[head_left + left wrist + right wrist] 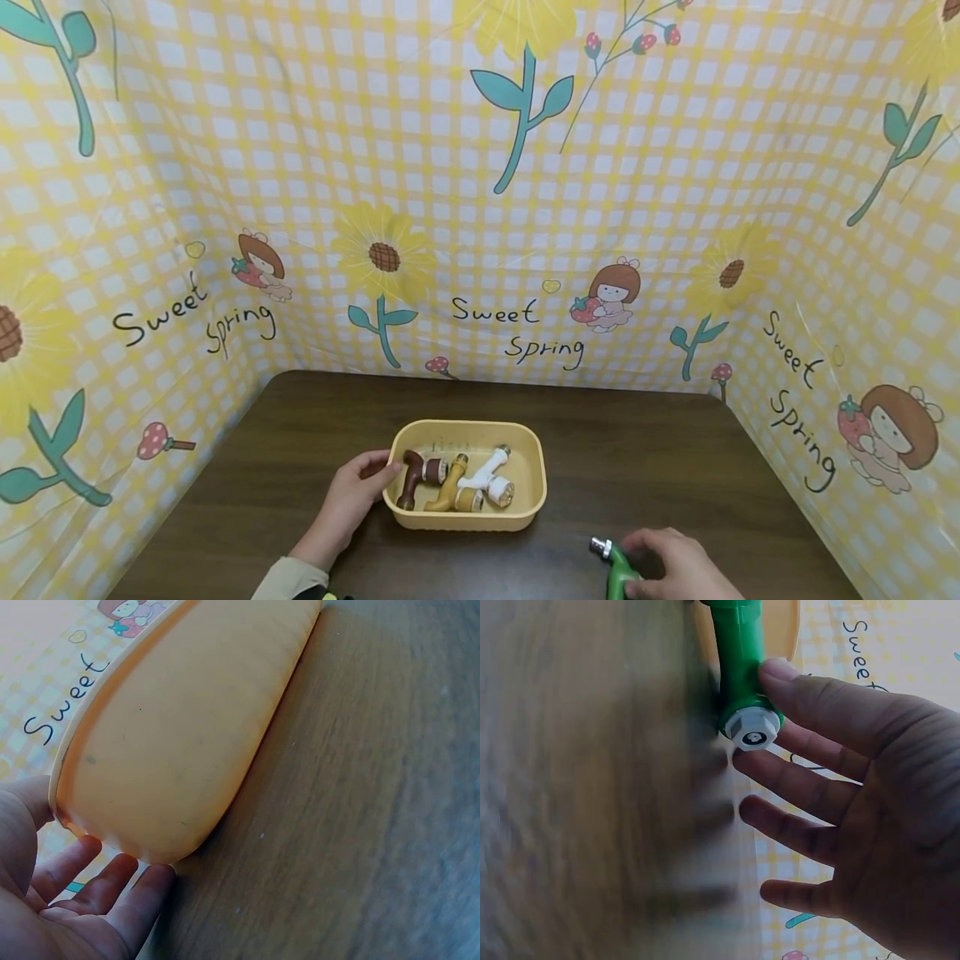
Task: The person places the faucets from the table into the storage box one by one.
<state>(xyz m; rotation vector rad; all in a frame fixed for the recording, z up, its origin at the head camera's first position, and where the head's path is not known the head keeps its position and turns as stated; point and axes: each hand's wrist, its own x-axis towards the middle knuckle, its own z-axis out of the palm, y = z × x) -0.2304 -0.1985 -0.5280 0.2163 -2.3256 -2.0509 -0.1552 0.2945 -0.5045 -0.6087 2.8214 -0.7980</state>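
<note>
A yellow plastic basin (468,522) rests on the table; inside lie a dark red-brown tap (412,482), a yellow tap (450,487) and a white tap (483,477). At its left end my left hand (348,500) grips the rim, thumb at the top edge and fingertips against the outer wall, as the left wrist view shows. To the right and nearer me, my right hand (681,568) pinches a green tap (619,573) with a silvery end. In the right wrist view the thumb presses the green body near its white hexagonal nut (751,729), other fingers spread.
A dark brown wooden table (645,450) lies under everything. Yellow checked cloth (480,208) with sunflowers and printed words stands around its back and both sides.
</note>
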